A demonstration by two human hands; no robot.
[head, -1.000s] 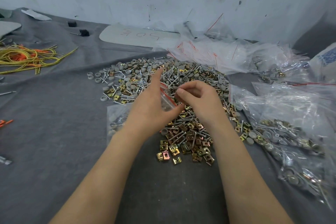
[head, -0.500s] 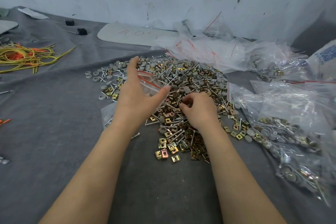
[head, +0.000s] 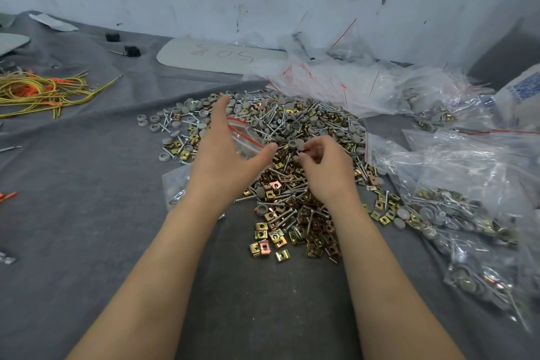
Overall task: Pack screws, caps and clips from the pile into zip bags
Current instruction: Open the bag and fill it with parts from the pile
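Observation:
A wide pile [head: 292, 131] of silver screws, grey round caps and brass-coloured square clips lies on the grey cloth in front of me. My left hand [head: 222, 155] holds a small clear zip bag [head: 245, 137] with a red strip above the pile's left part, its mouth spread between thumb and fingers. My right hand [head: 324, 166] is down on the middle of the pile, just right of the bag. Its fingers are curled and the fingertips pinch a small piece that looks like a grey cap [head: 299, 152]. What else that hand holds is hidden.
Filled zip bags [head: 455, 213] crowd the right side, and another filled bag [head: 176, 184] lies under my left wrist. Loose unfilled bags [head: 336, 82] are heaped at the back by the wall. Yellow and orange wires [head: 43, 90] sit far left, a white board [head: 219, 58] behind.
My right hand left the bag's mouth, dropped onto the pile and reached further back among the caps. My left hand moved the bag slightly left and away from me.

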